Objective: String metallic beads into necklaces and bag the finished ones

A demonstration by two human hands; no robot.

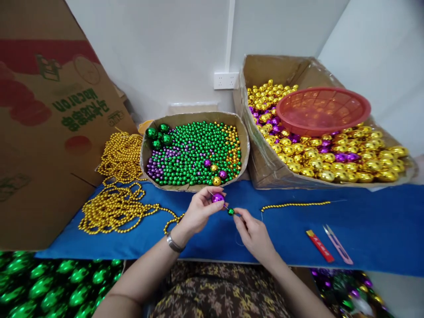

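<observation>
My left hand (198,210) pinches a large purple bead (217,198) over the blue table cloth (364,229). A thin needle runs through the bead toward my right hand (253,232). That hand's fingers are closed on the needle just beside a small green bead (231,211). Both hands hover in front of a round cardboard tray (245,145) filled with small green, purple and gold beads. A strand of gold beads (294,205) lies on the cloth to the right of my hands. The thread itself is too fine to make out.
A heap of gold bead strands (115,207) lies left. A big box (261,168) of large gold and purple beads holds a red basket (323,110). A red lighter (319,245) and thread snips (338,244) lie right. Flat cardboard (43,132) leans left. Green beads (49,282) sit below.
</observation>
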